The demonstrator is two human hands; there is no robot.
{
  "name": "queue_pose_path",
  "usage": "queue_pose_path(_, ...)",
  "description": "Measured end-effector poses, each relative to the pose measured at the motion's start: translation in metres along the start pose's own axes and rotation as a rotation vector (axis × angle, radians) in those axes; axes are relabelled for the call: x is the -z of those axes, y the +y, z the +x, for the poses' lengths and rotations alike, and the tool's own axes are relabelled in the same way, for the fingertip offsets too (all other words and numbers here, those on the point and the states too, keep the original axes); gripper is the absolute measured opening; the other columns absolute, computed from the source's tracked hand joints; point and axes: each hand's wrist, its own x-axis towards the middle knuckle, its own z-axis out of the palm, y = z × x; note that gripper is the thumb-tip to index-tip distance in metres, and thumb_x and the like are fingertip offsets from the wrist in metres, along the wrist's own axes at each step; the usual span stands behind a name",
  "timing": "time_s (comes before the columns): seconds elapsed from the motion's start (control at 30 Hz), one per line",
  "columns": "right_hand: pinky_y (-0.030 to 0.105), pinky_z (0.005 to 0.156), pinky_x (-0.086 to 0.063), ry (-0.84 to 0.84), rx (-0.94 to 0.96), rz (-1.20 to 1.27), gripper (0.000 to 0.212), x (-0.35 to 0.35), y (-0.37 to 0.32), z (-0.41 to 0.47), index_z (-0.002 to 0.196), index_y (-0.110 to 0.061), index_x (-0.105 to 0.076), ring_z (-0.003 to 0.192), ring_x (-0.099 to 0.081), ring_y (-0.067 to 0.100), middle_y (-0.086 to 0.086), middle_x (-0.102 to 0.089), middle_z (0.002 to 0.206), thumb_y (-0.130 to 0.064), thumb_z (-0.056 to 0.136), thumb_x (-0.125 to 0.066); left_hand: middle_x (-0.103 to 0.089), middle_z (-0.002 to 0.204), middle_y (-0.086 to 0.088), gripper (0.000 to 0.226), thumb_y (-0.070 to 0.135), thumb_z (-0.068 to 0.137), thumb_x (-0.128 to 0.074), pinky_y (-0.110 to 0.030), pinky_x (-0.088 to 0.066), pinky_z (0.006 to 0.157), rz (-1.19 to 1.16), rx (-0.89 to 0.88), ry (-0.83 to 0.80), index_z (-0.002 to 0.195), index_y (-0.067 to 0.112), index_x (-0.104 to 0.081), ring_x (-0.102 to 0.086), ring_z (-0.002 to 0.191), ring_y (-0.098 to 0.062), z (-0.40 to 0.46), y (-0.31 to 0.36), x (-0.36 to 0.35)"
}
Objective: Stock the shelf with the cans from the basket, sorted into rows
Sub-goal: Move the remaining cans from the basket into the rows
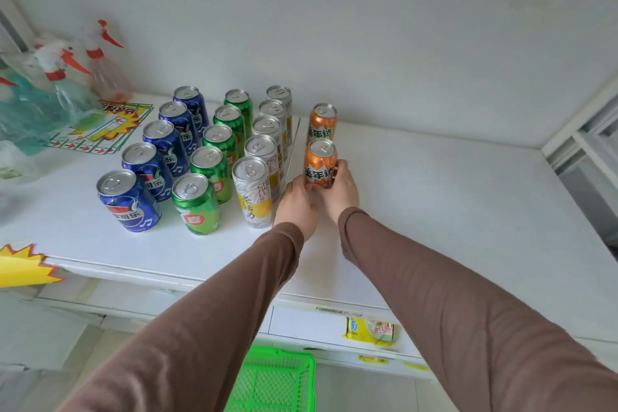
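Observation:
On the white shelf [434,197] stand rows of cans running front to back: several blue cans [128,201], several green cans [197,204] and several white-and-yellow cans [252,192]. To their right a fourth row holds two orange cans. The rear orange can [321,122] stands alone near the wall. The front orange can [320,162] is upright on the shelf, held between both hands. My left hand [296,202] grips its lower left side and my right hand [342,191] curls round its right side. The green basket [277,378] sits below the shelf edge; its contents are hidden.
Spray bottles with red triggers [100,60] stand at the back left of the shelf beside a printed paper sign [100,127]. A yellow starburst tag [23,266] sticks out at the shelf's left front edge. A yellow packet [369,329] lies on the lower shelf.

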Motion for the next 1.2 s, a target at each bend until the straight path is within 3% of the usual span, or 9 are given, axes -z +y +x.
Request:
queue_pose_path(0.27, 0.036, 0.085, -0.053, -0.016, -0.079, -0.002, 0.052, -0.006, -0.01, 0.038, 0.112, -0.018, -0.049, 0.104, -0.066, 0.028, 0.005, -0.069, 0.114, -0.037, 0.076, -0.081, -0.047, 0.135, -0.014, 0.051, 0.004, 0.088, -0.046, -0.04, -0.039, 0.105, -0.037, 0.061, -0.007, 0.138, 0.011, -0.036, -0.046, 0.126, -0.031, 0.026, 0.004, -0.004)
queue_pose_path(0.6, 0.043, 0.091, -0.054, -0.008, -0.106, -0.051, 0.054, -0.007, -0.018, 0.046, 0.116, -0.015, -0.05, 0.109, -0.064, 0.032, 0.008, -0.068, 0.117, -0.04, 0.079, -0.079, -0.044, 0.137, -0.013, 0.052, 0.002, 0.087, -0.044, -0.04, -0.037, 0.107, 0.001, 0.061, 0.003, 0.137, 0.011, -0.036, -0.044, 0.128, -0.03, 0.031, 0.004, -0.002)
queue_pose_path(0.8, 0.047, 0.105, -0.045, 0.043, -0.168, 0.099, 0.078, -0.006, -0.015, 0.023, 0.141, -0.014, -0.039, 0.124, -0.053, 0.029, 0.009, -0.051, 0.137, -0.028, 0.077, -0.082, -0.041, 0.142, -0.015, 0.059, 0.002, 0.086, -0.05, -0.035, -0.035, 0.105, 0.041, 0.013, 0.009, 0.142, 0.007, -0.031, -0.041, 0.131, -0.03, 0.015, -0.001, 0.0)
queue_pose_path(1.0, 0.041, 0.099, -0.048, 0.115, -0.015, 0.106, 0.036, -0.002, -0.008, -0.04, 0.119, -0.018, -0.051, 0.111, -0.055, 0.018, -0.002, -0.052, 0.12, -0.019, 0.088, -0.067, -0.036, 0.146, -0.015, 0.065, 0.0, 0.085, -0.05, -0.034, -0.03, 0.109, 0.082, -0.088, -0.03, 0.146, 0.006, -0.027, -0.037, 0.134, -0.032, -0.031, -0.011, 0.002)
queue_pose_path(1.2, 0.034, 0.088, -0.048, 0.184, 0.171, 0.096, 0.026, -0.016, -0.018, -0.127, 0.111, -0.021, -0.055, 0.099, -0.051, 0.013, -0.009, -0.053, 0.111, -0.01, 0.088, -0.062, -0.041, 0.142, -0.008, 0.061, 0.002, 0.083, -0.052, -0.031, -0.031, 0.11, 0.077, -0.223, 0.008, 0.141, 0.008, -0.036, -0.036, 0.134, -0.025, -0.1, -0.043, 0.032)
